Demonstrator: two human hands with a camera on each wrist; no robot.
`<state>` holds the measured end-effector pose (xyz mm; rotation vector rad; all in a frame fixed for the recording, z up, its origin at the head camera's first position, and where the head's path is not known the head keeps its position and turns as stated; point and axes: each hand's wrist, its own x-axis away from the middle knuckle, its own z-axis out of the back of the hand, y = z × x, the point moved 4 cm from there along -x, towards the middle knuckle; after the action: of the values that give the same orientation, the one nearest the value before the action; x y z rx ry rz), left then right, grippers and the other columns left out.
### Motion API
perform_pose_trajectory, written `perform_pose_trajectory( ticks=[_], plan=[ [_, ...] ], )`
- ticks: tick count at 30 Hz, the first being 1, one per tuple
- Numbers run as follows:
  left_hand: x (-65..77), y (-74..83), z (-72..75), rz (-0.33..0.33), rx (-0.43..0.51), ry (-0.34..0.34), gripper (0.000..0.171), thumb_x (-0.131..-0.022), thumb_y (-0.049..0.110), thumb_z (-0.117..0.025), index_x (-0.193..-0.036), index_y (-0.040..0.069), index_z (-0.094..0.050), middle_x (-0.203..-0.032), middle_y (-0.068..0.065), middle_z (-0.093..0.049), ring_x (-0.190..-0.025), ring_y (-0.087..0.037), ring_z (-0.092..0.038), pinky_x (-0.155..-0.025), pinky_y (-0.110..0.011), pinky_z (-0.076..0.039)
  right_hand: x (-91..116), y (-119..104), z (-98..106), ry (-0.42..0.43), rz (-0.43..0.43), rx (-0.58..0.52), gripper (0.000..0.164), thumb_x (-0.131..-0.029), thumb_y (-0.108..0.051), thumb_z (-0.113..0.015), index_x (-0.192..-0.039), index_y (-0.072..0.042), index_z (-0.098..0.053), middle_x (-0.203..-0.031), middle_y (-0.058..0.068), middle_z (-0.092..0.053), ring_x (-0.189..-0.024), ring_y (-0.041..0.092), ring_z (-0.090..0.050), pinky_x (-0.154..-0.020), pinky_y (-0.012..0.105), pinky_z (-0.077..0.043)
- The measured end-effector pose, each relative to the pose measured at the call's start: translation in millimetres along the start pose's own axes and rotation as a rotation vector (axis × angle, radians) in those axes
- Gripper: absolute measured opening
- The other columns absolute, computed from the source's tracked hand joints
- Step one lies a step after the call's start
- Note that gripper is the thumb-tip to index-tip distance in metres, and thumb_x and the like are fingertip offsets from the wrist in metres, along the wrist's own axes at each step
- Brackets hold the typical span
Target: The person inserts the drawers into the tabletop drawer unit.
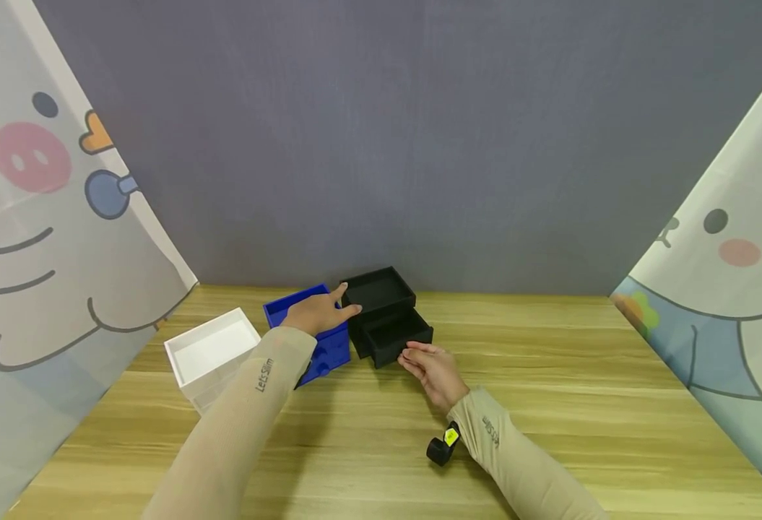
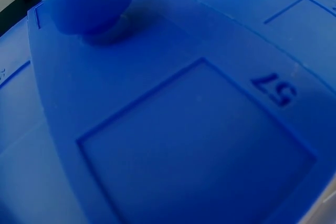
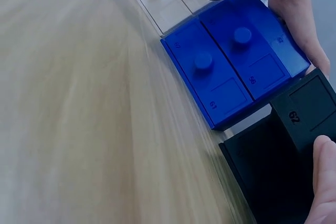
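A black drawer box [image 1: 381,289] stands by the back wall with a drawer [image 1: 396,336] pulled out of its front. My right hand [image 1: 435,372] holds that drawer at its front face, thumb against the panel marked 62 [image 3: 312,103] in the right wrist view; any knob there is hidden. Below that panel shows a dark hollow in the box. My left hand [image 1: 315,313] reaches over a blue drawer box [image 1: 331,350], thumb and index finger spread and fairly straight, their tips at the black box's left edge. The left wrist view is filled by the blue drawer fronts [image 2: 199,140].
A white drawer box [image 1: 214,350] with an open tray top stands left of the blue one, partly behind my left sleeve. Round knobs [image 3: 203,61] stick out from the blue fronts. A black wrist camera [image 1: 442,449] hangs at my right wrist. The grey wall [image 1: 420,144] closes off the back.
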<state>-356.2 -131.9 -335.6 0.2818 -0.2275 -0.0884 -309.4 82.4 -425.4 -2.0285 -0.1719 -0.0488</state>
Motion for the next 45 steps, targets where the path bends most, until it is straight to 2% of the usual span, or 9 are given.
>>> perform_pose_trajectory(
  ticks=[9, 12, 15, 18, 24, 26, 32, 39, 45],
  plan=[
    [-0.1, 1.6, 1.1, 0.001, 0.003, -0.01, 0.077, -0.093, 0.066, -0.039, -0.155, 0.03, -0.01, -0.076, -0.009, -0.059, -0.045, -0.014, -0.029, -0.044, -0.028, -0.025, -5.5, 2.9, -6.3, -0.007, 0.029, 0.016, 0.019, -0.089, 0.013, -0.055, -0.108, 0.015, -0.057, -0.084, 0.01, -0.066, -0.075, 0.014, -0.068, -0.074, 0.024, -0.053],
    [1.0, 1.9, 1.8, 0.0, 0.004, -0.005, 0.078, -0.093, 0.066, -0.039, -0.155, 0.029, -0.011, -0.095, -0.012, -0.065, -0.048, -0.015, -0.038, -0.045, -0.028, -0.027, -7.9, 3.6, -8.1, -0.004, 0.027, 0.007, 0.017, -0.089, 0.013, -0.054, -0.105, 0.013, -0.058, -0.083, 0.01, -0.066, -0.074, 0.014, -0.068, -0.074, 0.023, -0.053],
    [2.4, 1.8, 2.4, -0.002, 0.004, -0.006, 0.078, -0.093, 0.066, -0.039, -0.155, 0.029, -0.011, -0.116, -0.014, -0.063, -0.053, -0.018, -0.047, -0.045, -0.028, -0.028, -9.4, 3.9, -9.9, -0.003, 0.026, 0.004, 0.016, -0.089, 0.013, -0.054, -0.104, 0.013, -0.058, -0.083, 0.009, -0.066, -0.074, 0.014, -0.068, -0.073, 0.024, -0.053],
    [3.3, 2.0, 2.5, -0.001, 0.002, -0.012, 0.077, -0.093, 0.066, -0.038, -0.155, 0.028, -0.012, -0.124, -0.014, -0.06, -0.056, -0.019, -0.05, -0.045, -0.028, -0.028, -10.8, 3.5, -11.8, -0.008, 0.02, 0.0, 0.017, -0.09, 0.013, -0.053, -0.106, 0.013, -0.058, -0.083, 0.008, -0.066, -0.074, 0.014, -0.068, -0.073, 0.024, -0.053],
    [3.1, 3.0, 2.9, -0.006, -0.001, -0.017, 0.078, -0.093, 0.067, -0.038, -0.155, 0.029, -0.011, -0.127, -0.012, -0.059, -0.056, -0.018, -0.05, -0.045, -0.028, -0.028, -16.0, 2.7, -13.4, -0.013, 0.026, 0.005, 0.016, -0.09, 0.012, -0.052, -0.105, 0.011, -0.058, -0.083, 0.007, -0.066, -0.072, 0.011, -0.068, -0.071, 0.021, -0.053],
    [3.1, 3.3, 3.6, -0.006, -0.004, -0.013, 0.078, -0.092, 0.067, -0.037, -0.155, 0.029, -0.011, -0.122, -0.012, -0.061, -0.055, -0.018, -0.05, -0.045, -0.028, -0.028, -17.5, 2.6, -13.6, -0.018, 0.03, 0.003, 0.015, -0.09, 0.012, -0.053, -0.103, 0.01, -0.059, -0.082, 0.007, -0.066, -0.071, 0.011, -0.068, -0.071, 0.021, -0.053],
    [3.2, 2.4, 2.8, 0.009, -0.005, -0.022, 0.078, -0.093, 0.066, -0.038, -0.155, 0.029, -0.01, -0.089, -0.007, -0.063, -0.052, -0.017, -0.044, -0.046, -0.028, -0.027, -19.2, 4.9, -12.8, -0.072, -0.004, -0.018, 0.012, -0.091, 0.009, -0.053, -0.099, 0.004, -0.061, -0.08, 0.006, -0.068, -0.071, 0.011, -0.068, -0.07, 0.021, -0.053],
    [4.3, 2.3, 2.2, 0.021, -0.005, -0.024, 0.077, -0.093, 0.065, -0.039, -0.155, 0.029, -0.011, -0.12, -0.014, -0.062, -0.067, -0.022, -0.057, -0.048, -0.03, -0.032, -14.1, 3.3, -6.2, -0.192, -0.088, -0.013, 0.018, -0.096, 0.003, -0.052, -0.109, -0.003, -0.063, -0.087, 0.006, -0.07, -0.071, 0.012, -0.069, -0.066, 0.022, -0.054],
    [2.5, 2.3, 2.6, 0.022, -0.002, -0.028, 0.077, -0.093, 0.065, -0.038, -0.155, 0.03, -0.009, -0.12, -0.013, -0.062, -0.062, -0.021, -0.055, -0.047, -0.03, -0.03, -11.2, -0.4, -5.0, -0.201, -0.11, 0.018, 0.025, -0.096, 0.003, -0.052, -0.12, 0.001, -0.057, -0.081, 0.005, -0.071, -0.069, 0.011, -0.069, -0.063, 0.022, -0.054]
  ],
)
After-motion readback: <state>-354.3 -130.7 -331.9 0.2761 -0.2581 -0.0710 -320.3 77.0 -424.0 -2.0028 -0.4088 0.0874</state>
